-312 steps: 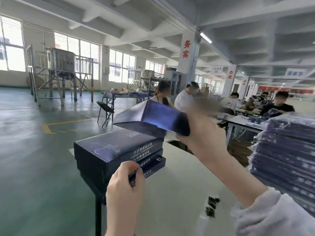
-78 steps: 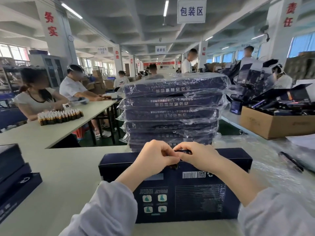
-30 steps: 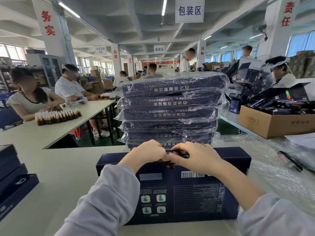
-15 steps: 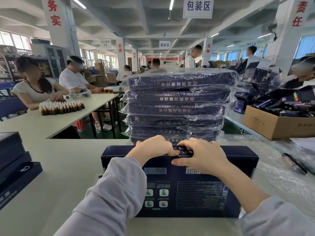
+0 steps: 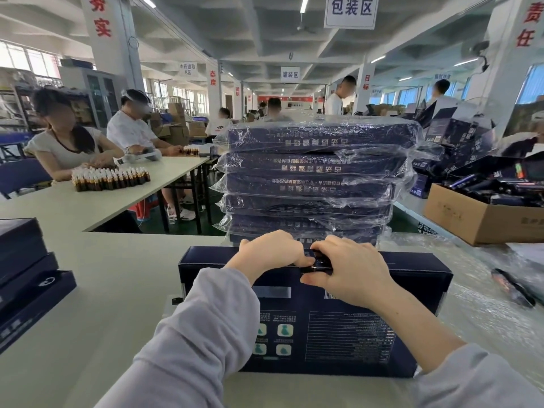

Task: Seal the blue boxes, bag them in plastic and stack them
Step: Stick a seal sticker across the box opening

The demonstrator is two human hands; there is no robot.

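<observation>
A hanging sign (image 5: 350, 10) at top centre reads 包装区. The blue box (image 5: 338, 328) lies flat at lower centre on the tabletop (image 5: 117, 275), barcode side up, in front of a stack of plastic-bagged boxes (image 5: 309, 178). The left hand (image 5: 270, 251) curls its fingers over the box's far edge. The right hand (image 5: 350, 269) pinches a small dark seal (image 5: 319, 265) there.

Long sleeves in pale grey, a soft-looking fabric, plain all over. Left sleeve (image 5: 200, 334) loose and wide, creased in broad folds, its rounded cuff ending just behind the left hand (image 5: 273, 251) at the wrist. Right sleeve (image 5: 477, 378) of the same grey, its cuff ending well back from the right hand (image 5: 350, 269), with the forearm bare between. Both hands bare.
</observation>
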